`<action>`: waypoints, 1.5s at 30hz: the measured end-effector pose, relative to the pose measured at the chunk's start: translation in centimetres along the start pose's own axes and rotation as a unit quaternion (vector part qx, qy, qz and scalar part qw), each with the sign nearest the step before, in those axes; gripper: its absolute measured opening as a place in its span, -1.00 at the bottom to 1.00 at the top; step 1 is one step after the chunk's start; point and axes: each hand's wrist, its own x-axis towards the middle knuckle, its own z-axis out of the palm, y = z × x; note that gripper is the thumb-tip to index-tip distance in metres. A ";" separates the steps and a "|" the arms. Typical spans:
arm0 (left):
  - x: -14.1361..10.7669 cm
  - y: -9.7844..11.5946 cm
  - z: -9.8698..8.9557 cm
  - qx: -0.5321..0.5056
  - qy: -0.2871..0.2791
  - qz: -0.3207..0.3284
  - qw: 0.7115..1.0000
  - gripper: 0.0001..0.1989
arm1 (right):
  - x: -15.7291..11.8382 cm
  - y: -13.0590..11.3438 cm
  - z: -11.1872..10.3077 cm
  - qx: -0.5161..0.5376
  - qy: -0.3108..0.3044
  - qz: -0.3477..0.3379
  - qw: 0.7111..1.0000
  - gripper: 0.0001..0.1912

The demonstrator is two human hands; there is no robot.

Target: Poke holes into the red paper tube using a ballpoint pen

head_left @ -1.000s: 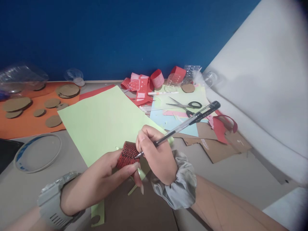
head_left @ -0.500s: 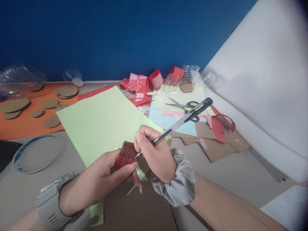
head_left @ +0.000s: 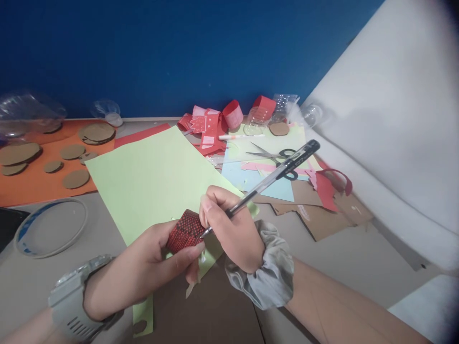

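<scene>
Between the thumb and fingers of my left hand (head_left: pixel 158 260) is a small red paper piece (head_left: pixel 184 232) covered in dark pen marks, dots on top and lines lower down. My right hand (head_left: pixel 233 229) grips a black gel pen (head_left: pixel 267 184) in a writing hold, its tip touching or very close to the right edge of the red piece. A large light green sheet (head_left: pixel 154 177) lies behind and under both hands. Part of the red piece is hidden by my left thumb and fingers.
Cardboard discs (head_left: pixel 76 179) rest on an orange sheet (head_left: pixel 32 184) at left, near a tape ring (head_left: pixel 85 220). Scissors (head_left: pixel 272 155), a white marker (head_left: pixel 241 137), red paper cutouts (head_left: pixel 211 126) and cardboard pieces (head_left: pixel 326 222) lie behind and right. A blue wall (head_left: pixel 201 52) stands at the back.
My left hand has shifted slightly left and turned the red paper piece a little. The pen is still in my right hand, tilted slightly differently, its tip at the piece's edge.
</scene>
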 end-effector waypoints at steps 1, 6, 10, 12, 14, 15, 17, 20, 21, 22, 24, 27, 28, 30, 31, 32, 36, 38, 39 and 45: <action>0.0 0.0 0.0 -0.001 -0.001 0.001 1.000 -0.61 | 0.0 0.0 0.0 0.000 0.000 0.003 1.000 -0.62; -0.1 0.1 0.0 -0.008 -0.009 0.012 1.000 -0.62 | 0.1 0.0 -0.1 0.003 -0.004 0.007 1.000 -0.61; -0.1 0.5 0.1 -0.001 0.005 0.002 1.000 -0.66 | 0.1 0.1 -0.2 0.028 -0.008 0.012 0.999 -0.62; -0.1 0.6 0.2 0.002 0.006 -0.003 1.000 -0.67 | 0.1 0.2 -0.2 0.037 -0.010 0.015 0.999 -0.62; -0.1 0.5 0.2 0.003 0.009 -0.003 1.000 -0.66 | 0.1 0.2 -0.2 0.030 -0.011 0.018 0.999 -0.62; -0.1 0.4 0.2 0.004 0.009 0.000 1.000 -0.66 | 0.0 0.2 -0.1 0.023 -0.010 0.017 1.000 -0.61; -0.2 0.2 0.2 0.008 0.007 0.007 1.000 -0.66 | 0.0 0.0 0.0 0.012 -0.011 0.019 1.000 -0.61; -0.1 -0.1 0.1 0.010 0.000 0.008 1.000 -0.67 | -0.1 -0.2 0.1 0.004 -0.012 0.025 1.000 -0.61; -0.1 -0.1 0.0 0.010 0.000 0.008 1.000 -0.67 | -0.1 -0.2 0.1 0.002 -0.012 0.029 1.000 -0.61; 0.0 -0.1 0.0 0.009 0.001 0.007 1.000 -0.67 | -0.1 -0.3 0.1 0.001 -0.012 0.032 0.999 -0.62; 0.0 0.1 0.1 0.011 0.003 0.006 1.000 -0.67 | -0.2 -0.3 0.1 0.001 -0.015 0.034 0.999 -0.62; 0.0 0.4 0.1 0.024 0.000 0.010 1.000 -0.66 | -0.2 -0.3 0.1 -0.006 -0.023 0.030 0.999 -0.64; 0.0 0.5 0.1 0.026 0.001 0.011 1.000 -0.66 | -0.2 -0.2 0.0 -0.009 -0.022 0.029 0.999 -0.65; 0.0 0.6 0.1 0.025 0.003 0.013 1.000 -0.66 | -0.2 -0.2 0.0 -0.012 -0.017 0.029 0.999 -0.64; 0.0 0.6 0.1 0.024 0.004 0.013 1.000 -0.66 | -0.2 -0.2 0.0 -0.011 -0.016 0.029 0.999 -0.64; -0.1 0.6 0.1 0.024 0.003 0.014 1.000 -0.66 | -0.2 -0.1 0.0 -0.010 -0.018 0.029 0.999 -0.64; -0.2 0.2 0.1 0.026 0.003 0.015 1.000 -0.68 | -0.1 -0.1 -0.1 -0.006 -0.029 0.027 0.999 -0.64; -0.2 0.2 0.1 0.026 0.005 0.012 1.000 -0.68 | -0.1 -0.1 -0.1 -0.004 -0.024 0.029 0.999 -0.63; -0.1 0.2 0.1 0.028 0.006 0.012 1.000 -0.68 | -0.1 -0.1 -0.1 -0.004 -0.025 0.029 0.999 -0.63; 0.0 0.4 0.1 0.033 0.003 0.014 0.999 -0.67 | -0.2 -0.1 -0.1 -0.009 -0.015 0.026 1.000 -0.65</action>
